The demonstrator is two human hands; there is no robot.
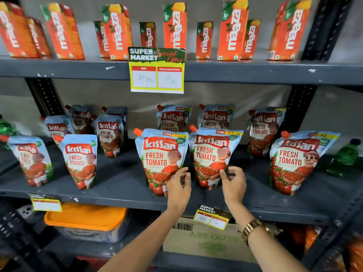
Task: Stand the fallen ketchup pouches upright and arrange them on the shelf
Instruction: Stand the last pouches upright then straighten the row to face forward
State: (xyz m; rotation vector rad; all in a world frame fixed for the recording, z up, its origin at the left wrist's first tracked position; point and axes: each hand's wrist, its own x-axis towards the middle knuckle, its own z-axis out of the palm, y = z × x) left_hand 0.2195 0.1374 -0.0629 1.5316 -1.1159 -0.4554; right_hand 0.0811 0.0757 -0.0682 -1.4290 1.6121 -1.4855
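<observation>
Several Kissan ketchup pouches stand upright on the grey middle shelf (121,185). Two stand side by side at the front centre: the left centre pouch (160,154) and the right centre pouch (212,152). My left hand (178,187) hovers at the lower right corner of the left centre pouch with fingers apart, holding nothing. My right hand (233,183) is just in front of the lower right of the right centre pouch, thumb near it, fingers curled loosely and empty. Other pouches stand at the front left (79,160), far left (31,160), right (296,161) and in the back row (172,117).
Orange Maaza juice cartons (174,26) line the top shelf, with a yellow price tag (157,75) hanging from its edge. Green bottles (345,158) stand at both ends of the middle shelf. Below are an orange-lidded box (86,214), a cardboard carton (206,240) and black slotted uprights (298,108).
</observation>
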